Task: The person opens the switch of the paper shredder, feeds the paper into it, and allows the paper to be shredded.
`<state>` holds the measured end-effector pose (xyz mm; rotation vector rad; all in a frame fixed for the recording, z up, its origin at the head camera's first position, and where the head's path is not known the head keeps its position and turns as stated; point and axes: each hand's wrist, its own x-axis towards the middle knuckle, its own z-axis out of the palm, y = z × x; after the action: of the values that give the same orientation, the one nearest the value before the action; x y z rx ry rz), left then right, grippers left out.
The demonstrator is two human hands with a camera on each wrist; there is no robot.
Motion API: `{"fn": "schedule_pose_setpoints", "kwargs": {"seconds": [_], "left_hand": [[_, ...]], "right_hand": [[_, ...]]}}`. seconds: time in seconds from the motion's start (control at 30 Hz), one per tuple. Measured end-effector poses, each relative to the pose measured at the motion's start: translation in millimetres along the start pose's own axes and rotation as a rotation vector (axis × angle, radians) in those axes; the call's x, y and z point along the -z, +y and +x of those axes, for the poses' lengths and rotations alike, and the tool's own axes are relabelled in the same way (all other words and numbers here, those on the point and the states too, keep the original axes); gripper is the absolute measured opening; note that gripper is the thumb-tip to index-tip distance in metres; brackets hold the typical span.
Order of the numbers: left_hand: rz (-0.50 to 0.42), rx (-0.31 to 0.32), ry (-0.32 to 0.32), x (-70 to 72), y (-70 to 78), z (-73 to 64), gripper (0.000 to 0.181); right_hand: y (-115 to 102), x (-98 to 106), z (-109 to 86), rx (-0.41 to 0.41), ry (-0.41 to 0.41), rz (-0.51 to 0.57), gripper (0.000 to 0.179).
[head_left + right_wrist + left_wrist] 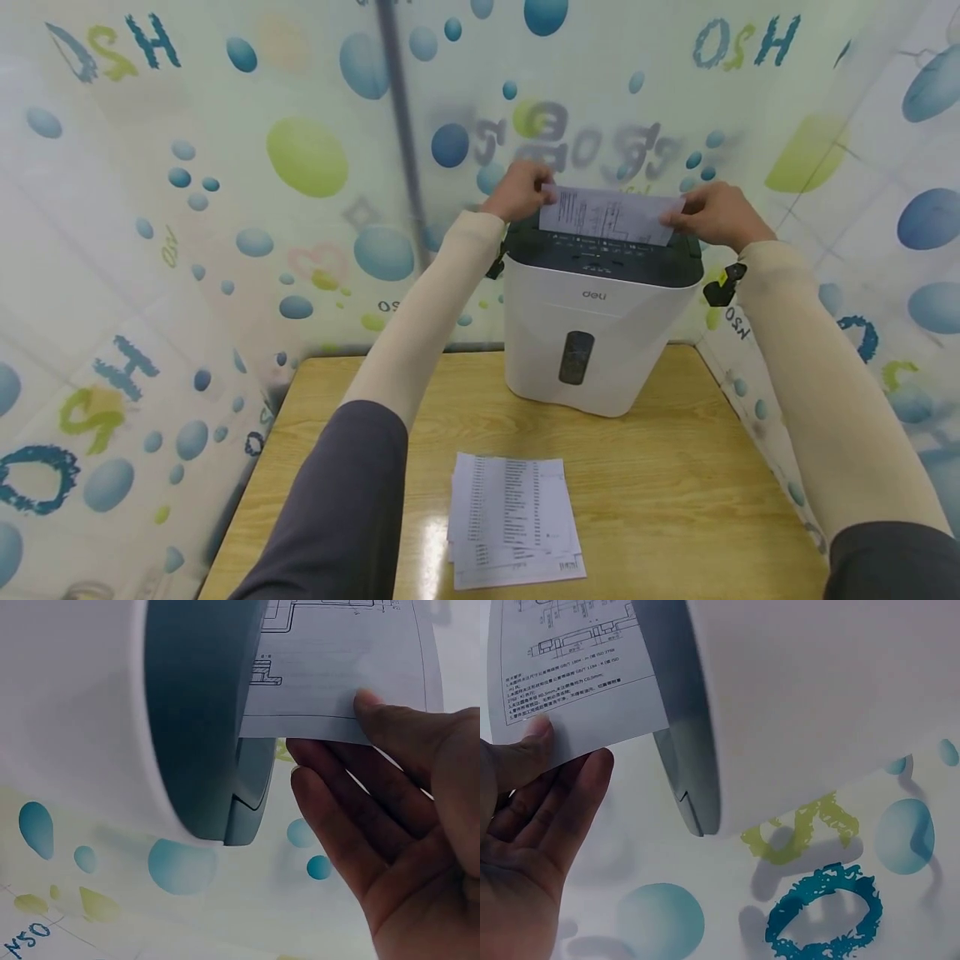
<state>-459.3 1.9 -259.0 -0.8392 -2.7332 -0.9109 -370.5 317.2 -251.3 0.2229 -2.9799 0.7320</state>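
Observation:
A white paper shredder (581, 342) with a dark top stands at the back of the table. Upright in its top slot is a sheet of paper (607, 215) printed with a line drawing and text; its lower part is hidden inside the slot. My left hand (519, 192) pinches the sheet's left edge between thumb and fingers. At the opposite edge, my right hand (718, 215) pinches it the same way. In the left wrist view the thumb lies on the printed face of the sheet (577, 682). The right wrist view shows the sheet (337, 667) entering the dark top.
A small stack of printed papers (517, 521) lies on the wooden table (675, 483) near its front, the sheets slightly fanned. Behind and beside the table hang curtains (307, 158) patterned with blue and green spots, close to the shredder's back.

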Motion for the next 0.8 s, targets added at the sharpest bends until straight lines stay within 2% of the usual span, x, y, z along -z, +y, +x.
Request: {"fn": "schedule_pose_setpoints", "kwargs": {"seconds": [0.17,0.3,0.57,0.8], "left_hand": [[0.035,-0.002,-0.036,-2.7,-2.8,-0.8,0.016],[0.029,0.001,-0.061,-3.9,-4.4,-1.6,0.018],[0.015,0.051,-0.077,-3.4,0.2,-3.3,0.024],[-0.041,0.053,-0.12,0.1,-5.5,-7.4,0.046]], "right_hand": [[-1.5,-3.3,-2.7,-0.025,-0.018,-0.003,0.054],[-2.9,-4.4,-4.5,-0.033,-0.025,-0.006,0.055],[-5.9,-5.7,-5.7,-0.023,-0.023,0.002,0.054],[-8.4,-7.3,-10.3,-0.018,-0.017,-0.011,0.061]]}}
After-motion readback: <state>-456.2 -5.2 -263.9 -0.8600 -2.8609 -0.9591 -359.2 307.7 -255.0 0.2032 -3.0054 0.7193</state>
